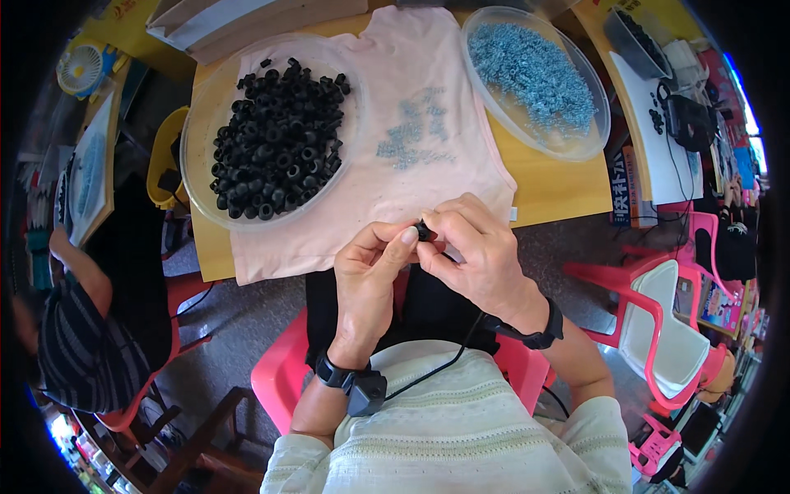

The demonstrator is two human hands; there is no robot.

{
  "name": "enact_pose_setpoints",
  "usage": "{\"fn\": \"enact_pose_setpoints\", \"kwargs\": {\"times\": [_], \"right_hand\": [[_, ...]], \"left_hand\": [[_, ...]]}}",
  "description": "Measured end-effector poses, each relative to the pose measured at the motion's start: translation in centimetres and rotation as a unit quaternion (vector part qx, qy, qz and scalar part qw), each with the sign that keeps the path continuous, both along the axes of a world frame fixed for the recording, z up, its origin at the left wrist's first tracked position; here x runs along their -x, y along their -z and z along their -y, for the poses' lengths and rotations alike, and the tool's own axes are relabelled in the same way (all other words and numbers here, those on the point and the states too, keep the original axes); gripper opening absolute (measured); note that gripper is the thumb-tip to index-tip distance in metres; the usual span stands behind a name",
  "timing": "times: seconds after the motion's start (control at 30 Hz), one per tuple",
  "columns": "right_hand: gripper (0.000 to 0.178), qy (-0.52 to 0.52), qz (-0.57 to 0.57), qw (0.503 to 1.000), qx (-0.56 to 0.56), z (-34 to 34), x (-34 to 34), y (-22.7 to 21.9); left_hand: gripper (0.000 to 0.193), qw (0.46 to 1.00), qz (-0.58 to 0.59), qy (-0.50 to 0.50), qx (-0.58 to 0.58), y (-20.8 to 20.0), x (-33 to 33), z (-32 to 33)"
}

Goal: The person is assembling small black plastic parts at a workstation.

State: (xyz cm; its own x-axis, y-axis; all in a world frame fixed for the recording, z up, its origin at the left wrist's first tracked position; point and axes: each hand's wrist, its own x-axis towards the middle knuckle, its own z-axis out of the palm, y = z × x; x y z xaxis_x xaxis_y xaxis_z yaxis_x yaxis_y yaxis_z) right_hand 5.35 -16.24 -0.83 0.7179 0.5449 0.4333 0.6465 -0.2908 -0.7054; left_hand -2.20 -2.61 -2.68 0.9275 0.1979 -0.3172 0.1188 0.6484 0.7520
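Note:
Just past the near edge of the table, my left hand [373, 267] and my right hand [480, 253] meet at the fingertips. Between them is one small black part [424, 231], pinched by thumb and finger from both sides; the fingers cover most of it. Left of my hands, a clear round tray [194, 185] holds a heap of similar black ring-shaped parts [276, 144]. Small clear blue pieces [415, 132] lie scattered on a pale pink shirt [329, 232] spread over the table. At the far right, another clear round tray [598, 123] holds many pale blue pieces [539, 78].
A cardboard box [239, 25] stands at the table's back left. Beside the table on the left is a yellow bin [163, 156]. A person in a striped top [90, 354] sits at the left, and a pink chair with a white cushion [662, 329] stands right.

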Motion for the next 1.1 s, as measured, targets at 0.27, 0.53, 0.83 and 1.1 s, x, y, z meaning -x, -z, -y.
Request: {"fn": "enact_pose_setpoints", "kwargs": {"times": [0.27,0.53,0.83,1.1], "right_hand": [[0.024,0.024,0.012,1.000,-0.006,0.1,0.0,1.2],[0.027,0.063,-0.007,0.995,-0.074,-0.3,0.5,1.2],[0.018,0.075,-0.023,0.994,-0.080,0.8,1.7,1.8],[0.020,0.112,0.013,0.994,-0.015,1.7,0.5,1.4]], "left_hand": [[0.015,0.999,-0.034,0.008,-0.023,-0.3,-0.9,0.2],[0.016,0.995,-0.025,-0.019,-0.093,-1.5,-0.7,0.4],[0.022,0.959,-0.006,0.009,-0.282,-2.3,-0.6,0.5],[0.023,0.911,0.043,0.037,-0.409,-1.6,-1.7,0.4]]}}
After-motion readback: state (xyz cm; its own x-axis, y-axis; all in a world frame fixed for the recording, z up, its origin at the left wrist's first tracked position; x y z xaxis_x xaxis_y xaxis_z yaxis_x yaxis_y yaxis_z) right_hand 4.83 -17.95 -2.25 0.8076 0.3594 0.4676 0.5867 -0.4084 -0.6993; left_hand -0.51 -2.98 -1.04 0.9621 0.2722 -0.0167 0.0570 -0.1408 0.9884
